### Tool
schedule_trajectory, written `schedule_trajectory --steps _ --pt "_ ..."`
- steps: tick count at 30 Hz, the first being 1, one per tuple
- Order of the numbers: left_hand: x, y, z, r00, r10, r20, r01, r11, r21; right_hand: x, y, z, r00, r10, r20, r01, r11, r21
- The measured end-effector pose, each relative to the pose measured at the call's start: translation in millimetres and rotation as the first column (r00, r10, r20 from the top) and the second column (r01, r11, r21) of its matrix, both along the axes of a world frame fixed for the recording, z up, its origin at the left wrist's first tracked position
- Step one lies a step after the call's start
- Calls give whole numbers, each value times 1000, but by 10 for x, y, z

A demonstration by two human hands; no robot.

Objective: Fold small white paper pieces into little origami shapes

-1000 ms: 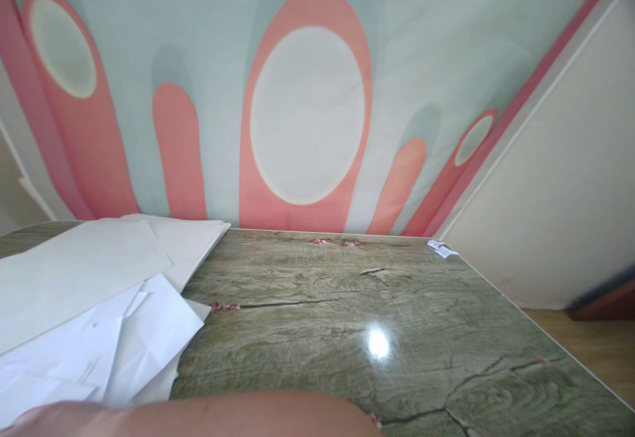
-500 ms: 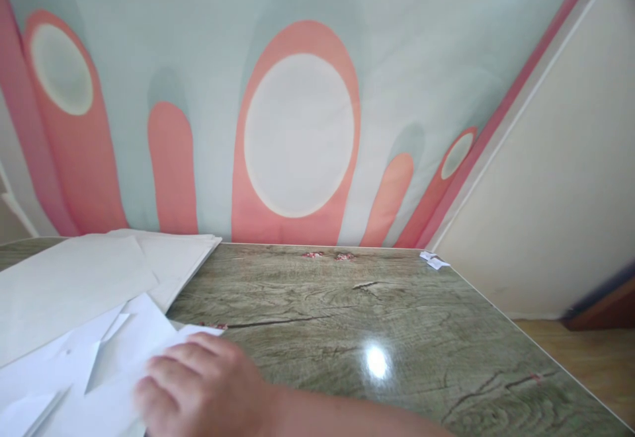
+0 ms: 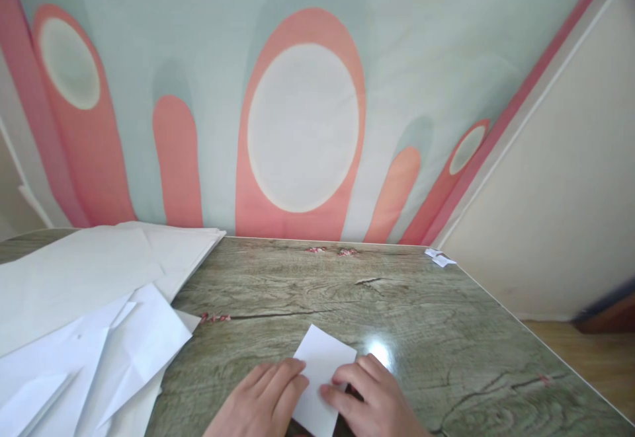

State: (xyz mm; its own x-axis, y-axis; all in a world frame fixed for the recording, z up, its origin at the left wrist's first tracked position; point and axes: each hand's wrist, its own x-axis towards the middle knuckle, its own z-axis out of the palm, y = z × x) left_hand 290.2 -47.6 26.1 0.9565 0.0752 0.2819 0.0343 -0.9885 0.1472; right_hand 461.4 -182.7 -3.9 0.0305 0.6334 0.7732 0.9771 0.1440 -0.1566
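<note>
A small rectangular piece of white paper [image 3: 322, 354] lies at a slant near the front of the table, between my two hands. My left hand [image 3: 262, 394] has its fingers together, gripping the paper's left edge. On the opposite edge, my right hand [image 3: 374, 394] pinches the paper with curled fingers and thumb. The paper's near end runs out of the bottom of the view. To the left lies a pile of loose, folded white paper pieces [image 3: 149, 338], apart from both hands.
A stack of large white sheets [image 3: 74, 265] covers the table's left side, partly under the loose pieces. Two small folded paper bits [image 3: 440, 258] sit at the far right corner of the wood-patterned table [image 3: 278, 285]. A patterned wall [image 3: 213, 60] stands behind.
My right hand has moved from the paper pile on the left to the front middle. My left hand has come into view, and both now hold a small piece of paper.
</note>
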Motion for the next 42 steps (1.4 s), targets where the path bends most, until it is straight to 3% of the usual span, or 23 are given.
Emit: schedule_trajectory --steps 3,9,15,19,22,25,28,31,33,37,42 --pt "-5 78 -52 999 38 6 -38 997 -67 47 -6 118 990 101 103 -92 992 -89" --pt "-1 179 -74 998 59 -16 -61 950 -305 66 -67 290 979 165 121 -156 985 -80" --pt "30 167 -36 999 23 41 -2 884 -467 57 -90 330 970 202 137 -204 979 -2" --pt "27 151 3 992 -1 125 64 860 -507 82 -106 323 955 241 175 -253 966 48" --pt "35 129 39 982 23 186 82 838 -540 60 -137 223 970 240 47 -242 968 62" --pt "65 102 26 984 134 120 -20 745 -666 -10 -182 35 971 106 -215 -110 994 -4" --pt "108 99 -24 978 203 -50 -165 604 -780 -47 -223 -122 896 40 -443 -52 999 -14" --pt "134 128 -37 977 177 -118 -194 506 -840 34 -250 -127 899 47 -435 -71 997 -40" --pt "133 149 -6 982 125 -139 -182 475 -861 135 -252 -58 943 43 -329 -86 990 -116" --pt "115 163 89 982 46 -184 -181 511 -840 282 -210 101 973 143 -180 -163 981 -105" --pt "134 141 108 980 47 -194 -181 615 -768 270 -162 152 966 250 64 -245 966 -79"
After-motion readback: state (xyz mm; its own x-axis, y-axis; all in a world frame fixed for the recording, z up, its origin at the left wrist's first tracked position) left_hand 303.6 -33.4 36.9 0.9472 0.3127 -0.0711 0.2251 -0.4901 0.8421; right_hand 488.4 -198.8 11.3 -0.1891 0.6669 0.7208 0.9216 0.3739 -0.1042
